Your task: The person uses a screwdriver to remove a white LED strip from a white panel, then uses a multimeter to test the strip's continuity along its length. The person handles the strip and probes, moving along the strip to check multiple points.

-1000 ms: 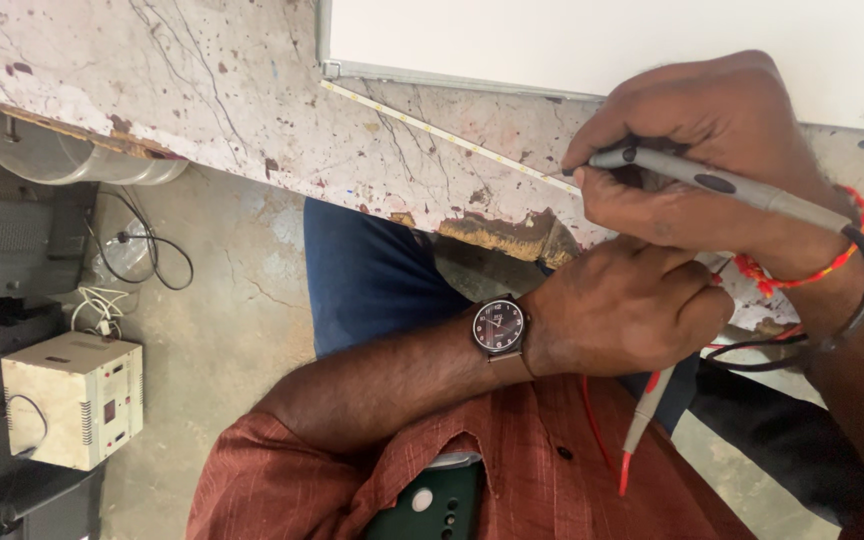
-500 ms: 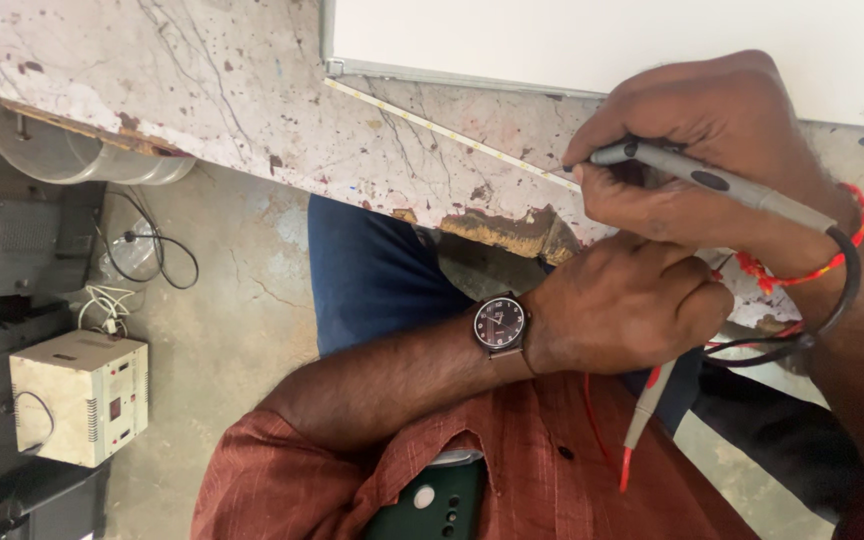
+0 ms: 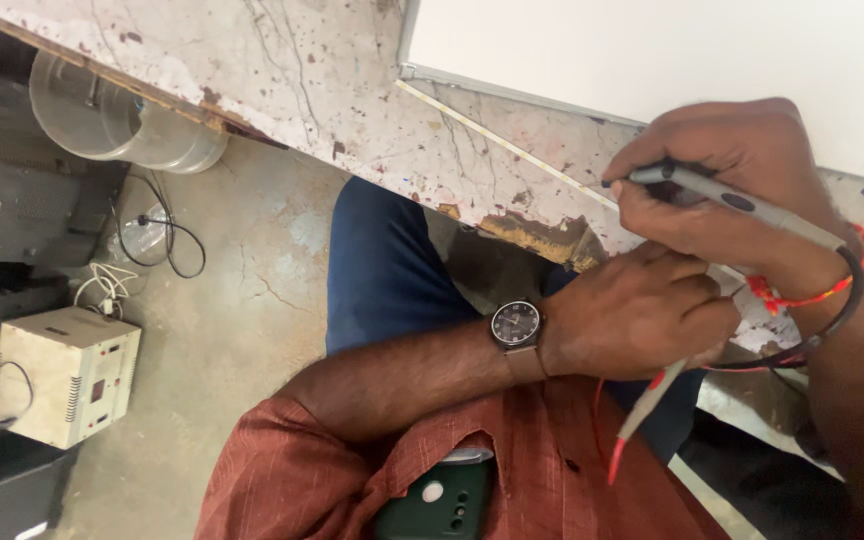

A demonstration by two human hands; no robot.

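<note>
Now slightly nearer the camera than a second ago: right hand (image 3: 722,185) pinching grey probe (image 3: 742,203) over marble slab edge (image 3: 352,110); left hand (image 3: 637,315) fisted around red probe (image 3: 642,415) below, positions otherwise unchanged.

Stained marble worktop (image 3: 332,80) with chipped edge before me, white board (image 3: 652,50) on its far side, cracked concrete floor (image 3: 242,320) below, beige box (image 3: 62,375), clear tub (image 3: 117,120) under the edge

Rust-red shirt (image 3: 512,470), dark-dialled wristwatch (image 3: 516,325), red thread (image 3: 802,295) and black band (image 3: 847,300) at the other wrist
</note>
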